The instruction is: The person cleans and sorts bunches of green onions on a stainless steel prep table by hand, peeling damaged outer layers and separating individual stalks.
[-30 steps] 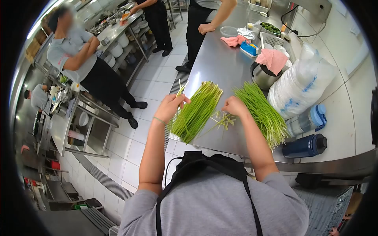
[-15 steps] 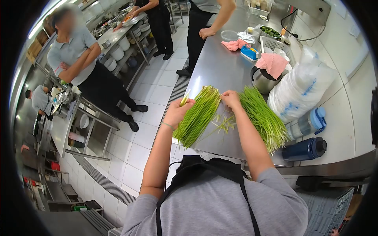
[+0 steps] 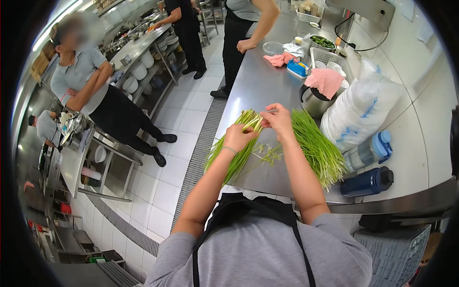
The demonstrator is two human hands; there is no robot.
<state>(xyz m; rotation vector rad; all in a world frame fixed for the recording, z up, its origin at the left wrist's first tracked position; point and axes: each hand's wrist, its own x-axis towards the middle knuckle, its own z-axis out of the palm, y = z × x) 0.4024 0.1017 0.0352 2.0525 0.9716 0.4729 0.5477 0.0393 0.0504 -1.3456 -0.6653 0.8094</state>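
Left bundle of chive-like stalks (image 3: pixel 243 157): long, thin, green, pale ends farthest from person, laid roughly parallel on steel counter (image 3: pixel 253 79), partly covered by left hand (image 3: pixel 239 137). Lifted stalks (image 3: pixel 250 126) in that hand, pale-ended. Right bundle (image 3: pixel 318 149): fuller, fanned, pale ends nearer person. Yellowish trimmings (image 3: pixel 268 154) scattered between bundles.

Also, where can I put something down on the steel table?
The table is bare between the blue box and left greens; a smaller patch lies between trimmings and near edge. Crowded: from the right greens to the jug, bag and bottles.
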